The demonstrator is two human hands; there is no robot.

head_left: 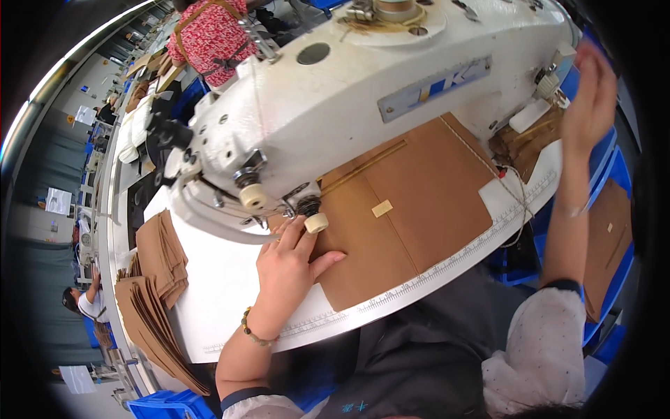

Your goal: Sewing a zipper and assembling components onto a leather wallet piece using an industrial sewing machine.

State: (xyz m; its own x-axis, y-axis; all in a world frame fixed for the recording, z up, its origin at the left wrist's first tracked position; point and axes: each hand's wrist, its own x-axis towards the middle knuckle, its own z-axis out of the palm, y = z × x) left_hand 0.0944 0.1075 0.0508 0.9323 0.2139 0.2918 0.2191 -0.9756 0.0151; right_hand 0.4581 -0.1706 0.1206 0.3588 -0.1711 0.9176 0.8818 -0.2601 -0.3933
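Note:
A white industrial sewing machine (293, 112) stands over a white worktable (216, 293) with a ruler along its front edge. A brown panel (447, 202) with a small tan patch (382, 208) lies under the machine, a loose cord along its right side. My left hand (286, 262) rests on the panel's left part beside the needle area, fingers extended and thumb apart, fingertips partly hidden by the machine. My right hand (590, 98) is raised at the machine's right end, fingers stretched upward and slightly blurred; whether it touches the handwheel there I cannot tell.
Stacks of brown pieces (157, 293) lie at the table's left. A blue bin (607, 160) holding brown pieces is at the right, another blue bin (167, 405) at lower left. A co-worker in a red patterned top (202, 38) and another person (91, 304) sit at workstations beyond.

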